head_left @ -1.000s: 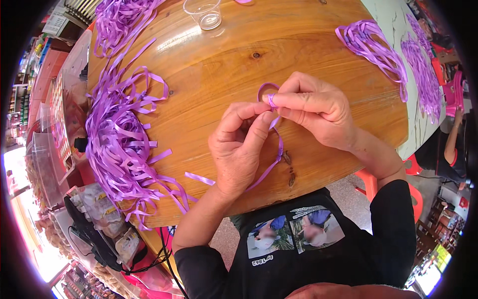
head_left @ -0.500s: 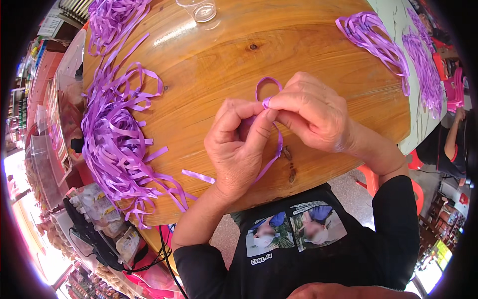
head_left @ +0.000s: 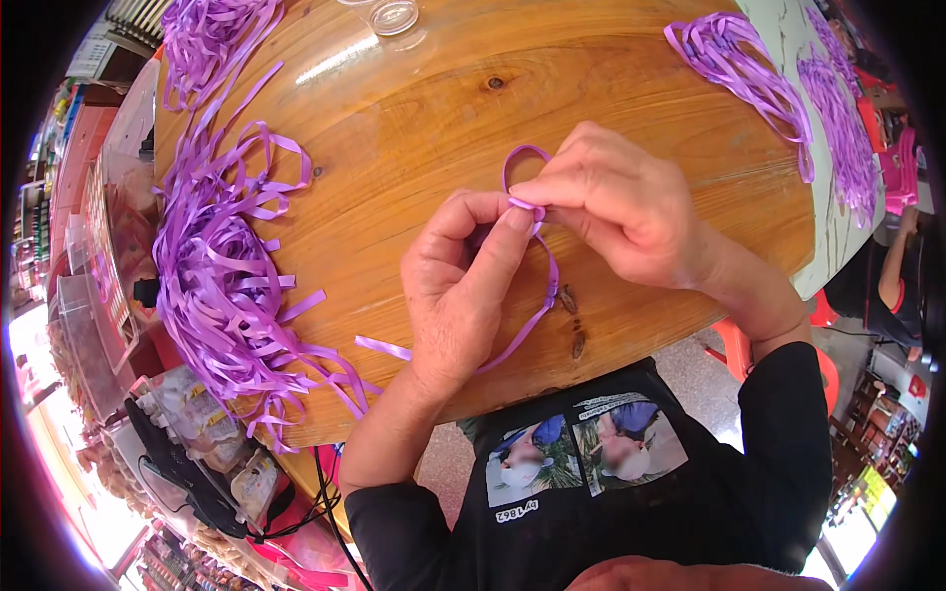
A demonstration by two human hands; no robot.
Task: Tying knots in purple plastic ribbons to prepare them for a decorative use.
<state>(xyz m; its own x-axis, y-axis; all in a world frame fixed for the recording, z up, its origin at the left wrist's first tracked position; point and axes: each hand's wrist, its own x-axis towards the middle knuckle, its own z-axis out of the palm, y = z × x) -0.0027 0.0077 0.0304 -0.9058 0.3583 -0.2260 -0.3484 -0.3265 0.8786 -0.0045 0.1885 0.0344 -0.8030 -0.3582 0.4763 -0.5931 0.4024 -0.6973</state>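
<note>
A narrow purple ribbon (head_left: 554,279), looped and gathered at the fingertips.
Its small fold is pinched between the left hand's (head_left: 448,295) thumb and finger, with the right hand's (head_left: 626,212) fingertips at it; a thin round loop stands out just beyond. Below, one strand bows rightward over the wooden surface (head_left: 414,128), then curves back behind the left wrist, past which a flat, straight ribbon end shows.

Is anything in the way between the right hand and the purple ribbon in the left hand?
Nothing visible is. The left hand pinches the purple ribbon, and the right hand's fingertips are right at it. The big ribbon pile lies off to the left.
</note>
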